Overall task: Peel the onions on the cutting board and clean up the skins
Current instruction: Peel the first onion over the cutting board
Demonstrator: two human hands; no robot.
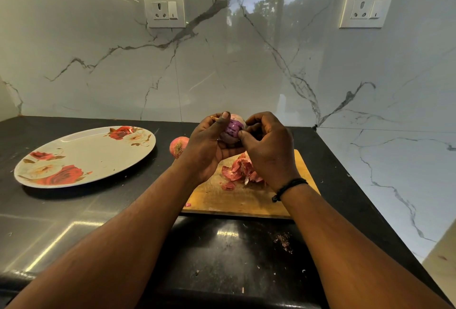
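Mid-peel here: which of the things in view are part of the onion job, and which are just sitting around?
Part of the job: onion being peeled, left hand, right hand, unpeeled onion, skins, cutting board.

Lying about: flowered plate, two wall sockets, scraps on the counter.

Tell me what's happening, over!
Both hands, left hand and right hand, gripping purple onion, peeling. Skins piled on cutting board. Second onion unpeeled. Nothing blocking.
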